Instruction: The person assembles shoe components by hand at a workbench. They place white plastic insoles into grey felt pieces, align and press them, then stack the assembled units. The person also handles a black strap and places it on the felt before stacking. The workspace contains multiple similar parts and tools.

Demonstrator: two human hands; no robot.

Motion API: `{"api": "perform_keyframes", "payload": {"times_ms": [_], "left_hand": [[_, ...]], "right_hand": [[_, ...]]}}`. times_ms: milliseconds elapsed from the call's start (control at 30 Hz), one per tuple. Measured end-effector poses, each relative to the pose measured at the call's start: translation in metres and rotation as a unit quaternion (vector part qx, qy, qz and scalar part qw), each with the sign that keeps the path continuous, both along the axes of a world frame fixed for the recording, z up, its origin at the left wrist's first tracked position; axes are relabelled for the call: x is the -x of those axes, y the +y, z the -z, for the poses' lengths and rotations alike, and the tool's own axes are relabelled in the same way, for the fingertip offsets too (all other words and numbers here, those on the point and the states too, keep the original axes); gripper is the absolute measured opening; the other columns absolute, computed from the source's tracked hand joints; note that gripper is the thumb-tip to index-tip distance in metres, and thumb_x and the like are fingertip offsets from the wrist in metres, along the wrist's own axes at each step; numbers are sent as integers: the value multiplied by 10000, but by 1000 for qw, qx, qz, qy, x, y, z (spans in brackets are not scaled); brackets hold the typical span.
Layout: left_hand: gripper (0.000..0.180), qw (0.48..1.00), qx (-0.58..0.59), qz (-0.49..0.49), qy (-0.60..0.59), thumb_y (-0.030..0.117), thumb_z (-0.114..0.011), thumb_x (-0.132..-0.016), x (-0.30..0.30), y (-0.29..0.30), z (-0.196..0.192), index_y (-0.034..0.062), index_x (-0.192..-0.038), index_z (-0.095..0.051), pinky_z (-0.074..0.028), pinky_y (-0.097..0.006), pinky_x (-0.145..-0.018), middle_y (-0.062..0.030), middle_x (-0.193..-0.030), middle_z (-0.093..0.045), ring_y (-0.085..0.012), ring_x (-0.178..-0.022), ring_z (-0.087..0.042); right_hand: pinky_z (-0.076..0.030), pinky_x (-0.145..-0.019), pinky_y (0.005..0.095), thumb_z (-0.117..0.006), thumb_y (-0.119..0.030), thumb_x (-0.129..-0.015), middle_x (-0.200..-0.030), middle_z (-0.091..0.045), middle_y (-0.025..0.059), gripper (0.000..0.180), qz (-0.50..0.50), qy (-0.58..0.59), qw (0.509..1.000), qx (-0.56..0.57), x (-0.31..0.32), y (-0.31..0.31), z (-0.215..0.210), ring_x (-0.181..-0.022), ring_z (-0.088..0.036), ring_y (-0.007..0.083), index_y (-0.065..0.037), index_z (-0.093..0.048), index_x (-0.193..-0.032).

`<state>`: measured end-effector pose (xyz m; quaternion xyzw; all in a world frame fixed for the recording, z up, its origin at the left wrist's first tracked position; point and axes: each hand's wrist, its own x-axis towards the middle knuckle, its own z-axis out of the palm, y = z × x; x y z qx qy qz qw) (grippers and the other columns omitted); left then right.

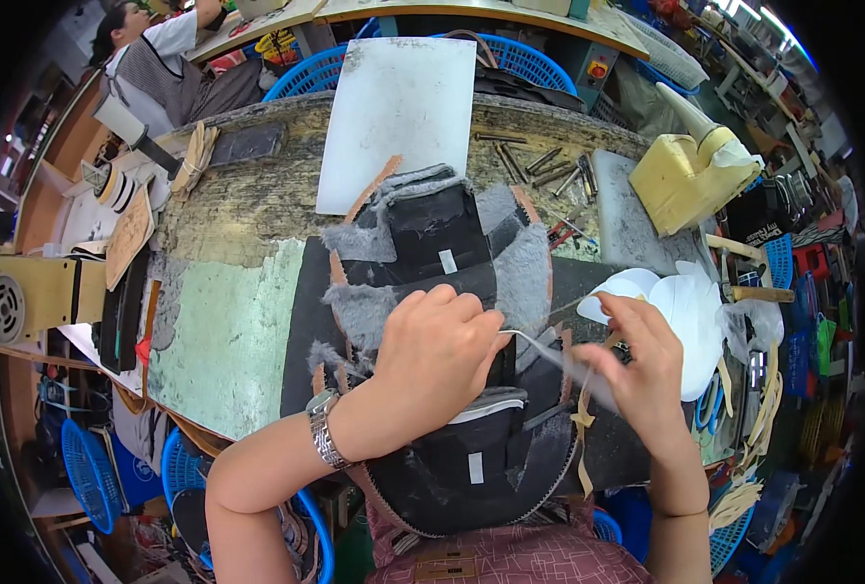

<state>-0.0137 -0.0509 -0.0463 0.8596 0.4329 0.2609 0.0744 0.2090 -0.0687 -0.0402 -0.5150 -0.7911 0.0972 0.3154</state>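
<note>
My left hand point(439, 355), a metal watch on its wrist, is closed with thumb and fingers pressed together on one end of a thin white strip point(541, 347). The strip runs rightward, blurred, to my right hand point(642, 365). There the fingers are curled about its other end, with the index finger raised apart from the thumb. Beneath both hands lie black pieces lined with grey fleece. One piece point(432, 229) is at the far side, and another, rounded piece point(423, 487) is nearest me, with a small white label. A tan strip point(583, 438) hangs beside it.
A white board point(398, 117) lies at the back of the worn bench. Metal punches point(549, 170), a yellowish container point(681, 180) and white rounded sheets point(681, 321) are on the right. A green mat point(223, 341) and a machine point(38, 300) are left. Another person point(165, 63) sits at the far left.
</note>
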Motion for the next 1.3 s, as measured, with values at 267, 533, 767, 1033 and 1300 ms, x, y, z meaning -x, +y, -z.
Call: {"api": "perform_keyframes", "payload": {"times_ms": [267, 533, 767, 1033, 1300], "left_hand": [[175, 1000, -6, -1, 1, 95, -695, -707, 1, -8, 0, 45, -870, -655, -452, -321, -593, -54, -716, -593, -205, -677, -568], [835, 889, 384, -49, -243, 230, -811, -641, 53, -76, -3, 27, -1311, -356, -423, -327, -916, -189, -1186, -524, -285, -1051, -563], [506, 880, 312, -19, -358, 91, -797, -638, 89, -126, -16, 16, -1086, -574, -459, -339, -809, -128, -976, -618, -240, -924, -594], [844, 911, -56, -407, 13, 55, -710, -681, 237, -88, -24, 43, -1398, -265, -346, -354, -1011, -142, -1321, -411, -240, -1210, -419], [320, 958, 147, -148, -198, 45, -715, -714, 62, -85, 38, 25, -1007, -590, -457, -353, -787, -115, -869, -645, -262, -805, -629]], "right_hand": [[-453, -539, 335, -686, -106, -735, -671, -544, 81, 166, -276, 65, 955, 88, 33, 2, -1, -613, -572, 255, -33, -579, -839], [-209, -323, 161, -585, -143, -871, -618, -492, -16, 113, 37, 599, 737, 310, -61, -27, 7, -378, -318, 9, -50, -520, -873], [-342, -533, 155, -618, -30, -796, -1089, -542, 103, 72, 200, 68, 962, -175, -81, -37, -6, -611, -449, 20, -36, -576, -737], [-370, -342, 192, -658, -109, -763, -465, -542, 110, 196, -268, 570, 754, 189, -120, -78, -31, -292, -462, 145, -49, -526, -630], [-468, -507, 204, -602, -12, -815, -789, -667, 96, 120, -152, 275, 893, 322, 18, -60, -10, -586, -598, 104, 45, -641, -914]]}}
